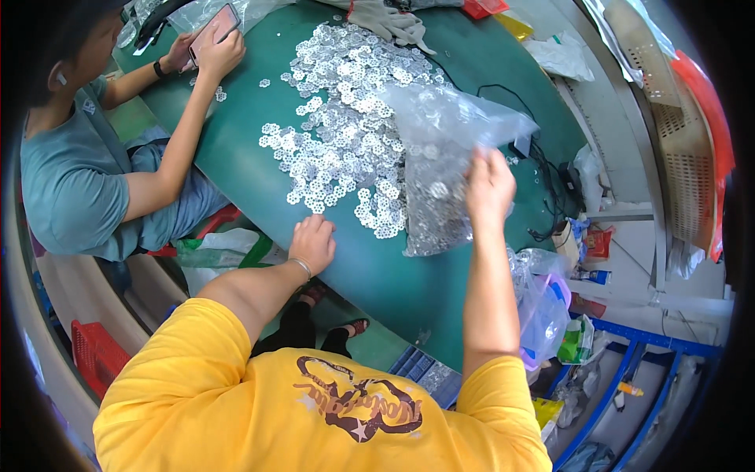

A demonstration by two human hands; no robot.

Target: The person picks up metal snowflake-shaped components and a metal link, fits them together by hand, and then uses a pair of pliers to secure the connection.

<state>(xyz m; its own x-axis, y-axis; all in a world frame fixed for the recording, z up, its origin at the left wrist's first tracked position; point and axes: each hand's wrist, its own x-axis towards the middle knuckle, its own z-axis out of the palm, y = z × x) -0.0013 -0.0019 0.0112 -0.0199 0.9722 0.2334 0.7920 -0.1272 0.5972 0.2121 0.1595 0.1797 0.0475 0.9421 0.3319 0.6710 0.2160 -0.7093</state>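
A wide heap of small silvery flower-shaped metal pieces [346, 134] is spread over the green table. At the heap's right side lies a clear plastic bag [436, 157], its lower part filled with grey pieces. My right hand [489, 185] is closed on the bag's right side, with the bag's loose upper part spreading above it. My left hand [313, 244] is at the table's near edge, just below the heap's closest pieces. Its fingers are curled, and what they hold, if anything, is hidden.
On the left a person in a teal shirt [79, 173] holds a phone [214, 35] over the table [244, 157]. Grey gloves [389, 22] lie behind the heap. Black cables [543, 173] run along the right. Beyond are perforated baskets [684, 149] and a blue rack [629, 393].
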